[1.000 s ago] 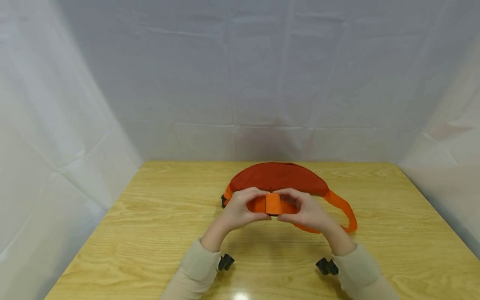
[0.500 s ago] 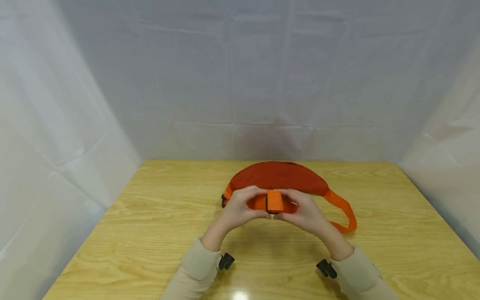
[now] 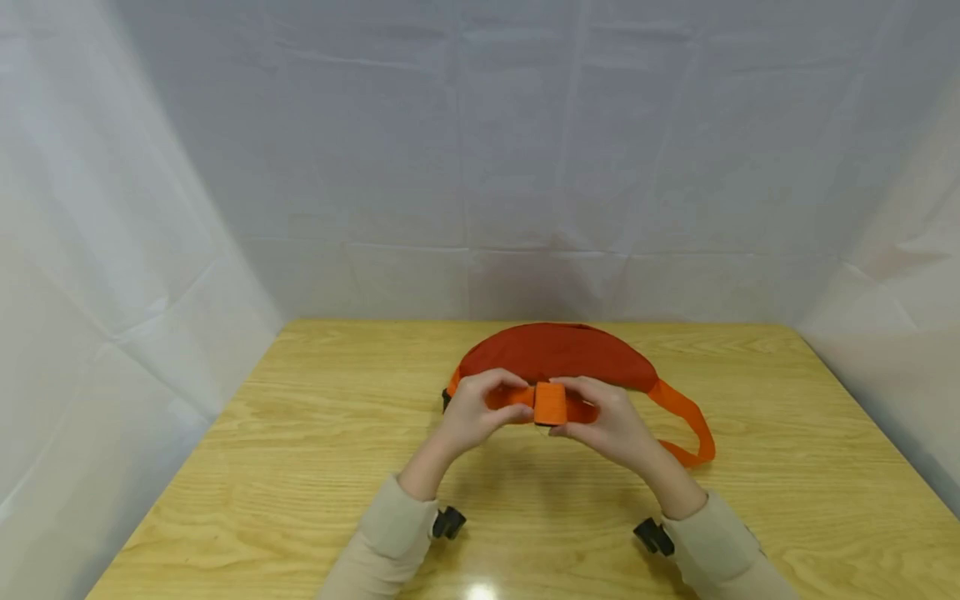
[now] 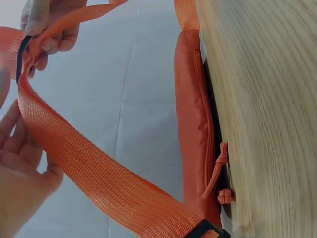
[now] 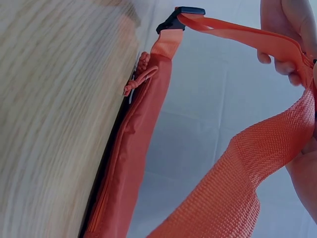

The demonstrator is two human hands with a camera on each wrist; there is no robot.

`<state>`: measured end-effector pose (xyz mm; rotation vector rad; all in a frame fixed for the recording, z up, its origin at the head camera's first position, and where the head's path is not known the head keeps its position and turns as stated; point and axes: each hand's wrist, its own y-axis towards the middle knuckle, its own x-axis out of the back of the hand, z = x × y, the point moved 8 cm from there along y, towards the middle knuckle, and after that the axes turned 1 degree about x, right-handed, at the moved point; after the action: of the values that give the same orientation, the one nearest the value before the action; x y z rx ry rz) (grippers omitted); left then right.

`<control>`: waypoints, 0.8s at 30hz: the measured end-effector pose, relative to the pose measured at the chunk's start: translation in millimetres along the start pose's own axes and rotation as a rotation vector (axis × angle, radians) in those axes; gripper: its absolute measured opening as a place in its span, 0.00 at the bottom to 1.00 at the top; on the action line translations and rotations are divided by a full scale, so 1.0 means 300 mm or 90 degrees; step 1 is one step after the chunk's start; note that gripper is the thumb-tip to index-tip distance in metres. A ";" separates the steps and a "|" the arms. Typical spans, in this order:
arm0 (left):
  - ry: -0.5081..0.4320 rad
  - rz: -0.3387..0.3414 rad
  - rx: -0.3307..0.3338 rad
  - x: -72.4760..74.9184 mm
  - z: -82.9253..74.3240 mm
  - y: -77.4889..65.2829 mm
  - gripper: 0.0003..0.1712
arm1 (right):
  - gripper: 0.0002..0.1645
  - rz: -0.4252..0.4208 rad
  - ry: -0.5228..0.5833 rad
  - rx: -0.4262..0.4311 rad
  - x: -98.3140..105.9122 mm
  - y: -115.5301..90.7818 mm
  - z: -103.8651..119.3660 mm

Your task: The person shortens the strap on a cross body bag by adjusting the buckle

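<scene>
Holding an orange strap [image 3: 550,404] in front of you, your two hands meet just above a wooden counter [image 3: 337,400], near its middle. Your left hand [image 3: 468,414] grips the strap between thumb and fingers, left of a folded section. Your right hand [image 3: 609,421] pinches that folded section from the other side, its thumb beside a narrow black fitting [image 4: 22,57] through which the webbing passes. The left wrist view shows part of your left hand blurred at the edge.

Beyond your hands, a red waist bag [image 3: 558,354] rests on the counter near the far edge, its curved side away from you. The strap is joined to it: at the bag's left end through a black buckle [image 4: 205,229], while at its right end the webbing bends round in a loose loop towards you. Along the bag's zip, near the buckle end, hang knotted orange cords [image 4: 218,168].

You wear pale sleeves [image 3: 401,517], with a small black device [image 3: 448,523] at each wrist. Wrinkled pale sheeting [image 3: 480,167] rises behind the counter and along both sides
</scene>
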<state>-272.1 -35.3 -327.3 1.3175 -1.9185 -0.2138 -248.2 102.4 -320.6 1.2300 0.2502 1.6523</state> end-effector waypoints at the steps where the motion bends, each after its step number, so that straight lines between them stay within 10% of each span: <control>1: 0.000 -0.008 0.013 0.004 0.009 0.000 0.12 | 0.31 -0.001 -0.003 0.003 0.000 -0.001 -0.001; 10: -0.038 -0.031 0.075 0.015 0.039 0.004 0.05 | 0.32 -0.004 -0.017 0.017 -0.005 -0.004 -0.007; 24: -0.042 -0.039 0.040 0.029 0.019 0.007 0.03 | 0.33 -0.009 -0.045 0.032 -0.005 -0.005 -0.002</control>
<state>-279.0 -43.4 -325.7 1.4278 -1.9549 -0.2318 -247.7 102.1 -322.8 1.3191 0.2578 1.5955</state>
